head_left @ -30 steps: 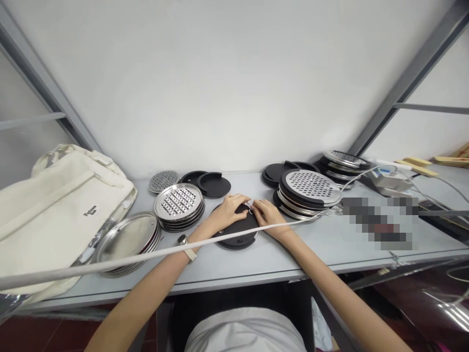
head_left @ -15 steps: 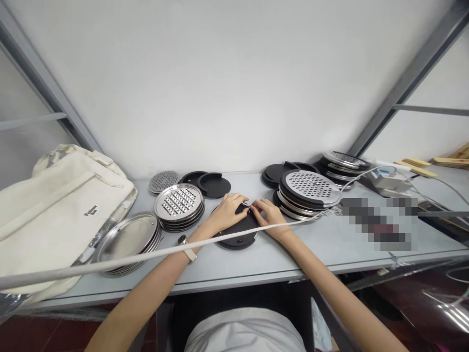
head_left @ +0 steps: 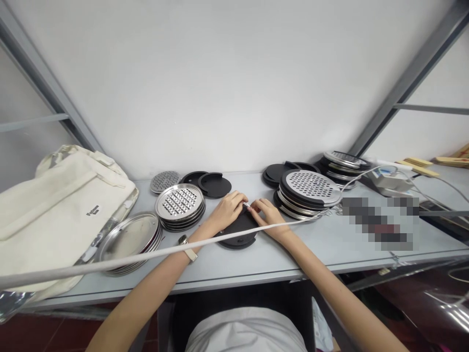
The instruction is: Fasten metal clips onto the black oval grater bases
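Observation:
A black round disc (head_left: 238,242) with a raised rim lies in front of me on the table, partly covered by my hands. At its far side, my left hand (head_left: 229,211) is closed, its fingertips on a small pale, shiny piece (head_left: 246,205). My right hand (head_left: 269,218) pinches the same piece from the other side; its exact kind is too small to tell. Left of the disc stands a stack of round metal graters (head_left: 179,203). To the right is a stack of perforated metal grater discs in black holders (head_left: 309,188).
Round metal plates (head_left: 128,237) are stacked at the left beside cream cloth bags (head_left: 69,195). Black discs (head_left: 216,185) lie behind the graters. A white cord (head_left: 205,243) crosses in front of my forearms. More stacked discs (head_left: 342,166) stand at the back right.
My left fingers have drawn together at the small piece, where the hand was flatter over the disc before. The piece shows more clearly between both hands. The stacks have not moved.

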`<state>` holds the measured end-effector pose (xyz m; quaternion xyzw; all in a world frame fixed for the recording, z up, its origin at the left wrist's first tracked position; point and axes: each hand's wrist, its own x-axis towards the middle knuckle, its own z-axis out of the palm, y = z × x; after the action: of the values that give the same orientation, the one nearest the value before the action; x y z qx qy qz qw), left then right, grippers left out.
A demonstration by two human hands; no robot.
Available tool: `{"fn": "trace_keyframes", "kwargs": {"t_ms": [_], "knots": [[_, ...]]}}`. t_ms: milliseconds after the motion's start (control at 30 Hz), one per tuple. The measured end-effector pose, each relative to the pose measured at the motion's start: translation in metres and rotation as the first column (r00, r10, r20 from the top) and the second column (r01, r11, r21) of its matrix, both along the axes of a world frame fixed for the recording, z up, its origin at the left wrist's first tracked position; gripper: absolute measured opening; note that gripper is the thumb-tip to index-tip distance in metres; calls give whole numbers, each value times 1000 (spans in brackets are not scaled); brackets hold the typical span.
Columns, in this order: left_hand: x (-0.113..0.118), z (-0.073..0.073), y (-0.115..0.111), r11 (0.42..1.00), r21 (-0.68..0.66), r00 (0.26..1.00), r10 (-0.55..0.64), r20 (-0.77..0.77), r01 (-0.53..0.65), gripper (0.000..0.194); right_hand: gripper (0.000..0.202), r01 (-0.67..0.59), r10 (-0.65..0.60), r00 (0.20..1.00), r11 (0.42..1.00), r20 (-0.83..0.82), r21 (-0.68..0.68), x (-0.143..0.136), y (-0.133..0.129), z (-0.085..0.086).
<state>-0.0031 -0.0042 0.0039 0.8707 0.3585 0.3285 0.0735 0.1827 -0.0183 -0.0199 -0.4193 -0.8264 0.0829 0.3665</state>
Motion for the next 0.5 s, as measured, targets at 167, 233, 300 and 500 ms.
{"fn": "trace_keyframes", "kwargs": {"t_ms": [167, 233, 300, 500], "knots": [[1, 4, -5, 1000, 14, 1000, 10, -27, -9, 15, 11, 10, -10, 1000, 1000, 27, 13, -1, 1, -2], [2, 7, -7, 999, 22, 998, 33, -54, -32, 15, 9, 18, -18, 999, 1000, 31, 18, -1, 1, -2], [2, 10, -8, 996, 33, 993, 91, -75, -89, 13, 9, 26, -27, 999, 999, 29, 19, -1, 1, -2], [-2, 12, -12, 978, 2, 960, 203, -194, -206, 24, 14, 85, -85, 996, 996, 18, 9, 2, 1, -1]]}}
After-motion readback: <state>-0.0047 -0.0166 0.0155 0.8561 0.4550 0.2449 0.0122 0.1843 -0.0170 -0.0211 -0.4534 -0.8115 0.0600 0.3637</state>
